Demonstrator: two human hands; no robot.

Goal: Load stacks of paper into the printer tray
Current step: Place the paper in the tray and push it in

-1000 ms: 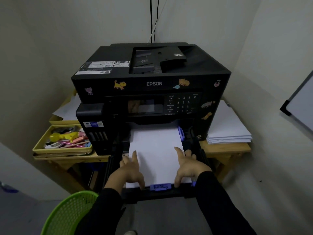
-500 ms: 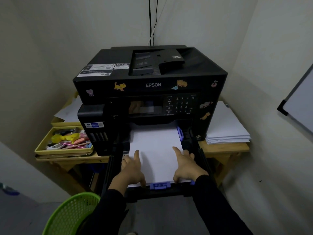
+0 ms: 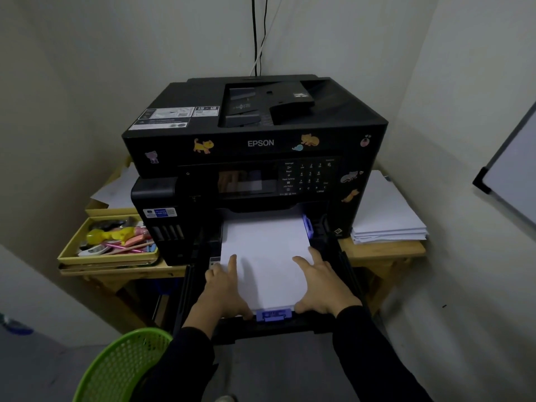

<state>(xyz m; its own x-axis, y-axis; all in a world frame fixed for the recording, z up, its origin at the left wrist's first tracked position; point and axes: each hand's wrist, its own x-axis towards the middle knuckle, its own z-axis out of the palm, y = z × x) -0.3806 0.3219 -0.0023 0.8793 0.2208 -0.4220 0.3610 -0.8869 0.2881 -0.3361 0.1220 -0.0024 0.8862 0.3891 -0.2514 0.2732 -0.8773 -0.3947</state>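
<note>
Paper stack [image 3: 266, 256]: white and flat in the pulled-out tray [image 3: 346, 274], under the front of the printer [image 3: 255, 143]. Its long axis runs from the person toward the machine.
Edges: the short near edge meets the blue end guide [image 3: 274, 314], and the right long edge runs up to the blue side guide [image 3: 308, 226]. The far edge seems to slip under the printer's front, but the shadow hides it.
Room: the tray juts past the wooden surface [image 3: 383, 248] over open floor, with a green basket [image 3: 121, 364] low on the left.
Left hand [image 3: 223, 288]: flat on the stack's near-left corner, fingers stretched.
Right hand [image 3: 324, 285]: spread flat on the near-right corner.
Change: over the last second both hands have kept almost the same spots, and the stack has not shifted.
</note>
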